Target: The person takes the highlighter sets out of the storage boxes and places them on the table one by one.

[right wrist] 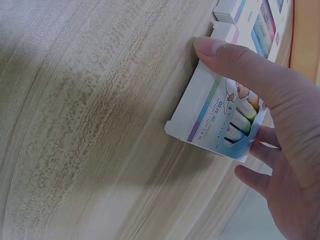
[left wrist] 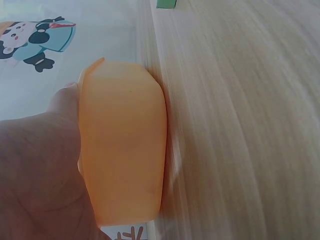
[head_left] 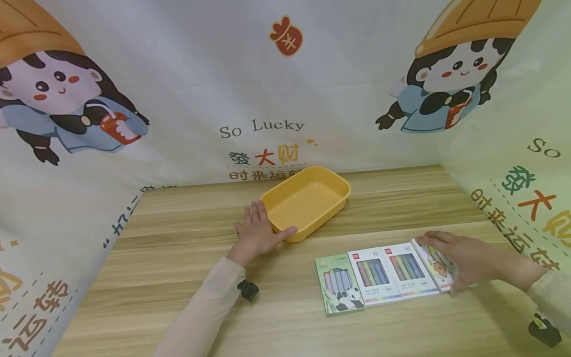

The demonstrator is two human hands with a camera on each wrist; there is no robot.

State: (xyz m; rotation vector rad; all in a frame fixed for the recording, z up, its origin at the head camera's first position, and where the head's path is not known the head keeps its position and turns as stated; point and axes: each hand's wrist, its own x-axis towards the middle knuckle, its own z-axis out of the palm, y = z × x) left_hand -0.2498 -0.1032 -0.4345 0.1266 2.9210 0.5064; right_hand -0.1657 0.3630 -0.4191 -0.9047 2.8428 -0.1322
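Note:
A yellow plastic tray (head_left: 308, 201) stands near the back of the wooden table. My left hand (head_left: 256, 237) rests against its near-left end, fingers and thumb spread along the rim; the left wrist view shows the tray's end wall (left wrist: 125, 145) beside the palm. To the right lies a row of marker boxes: a green panda box (head_left: 336, 282), two white boxes (head_left: 373, 275) with colored pens behind windows, and a highlighter box (right wrist: 212, 107) at the right end. My right hand (head_left: 475, 258) holds this last box across its length, thumb at the near end, fingers at the far end, partly covering it.
The wood-grain table (head_left: 178, 258) is enclosed at the back and sides by a white printed cloth (head_left: 192, 74) with cartoon figures and lettering. The cloth meets the table directly behind the tray. Dark wrist straps (head_left: 248, 290) show on both sleeves.

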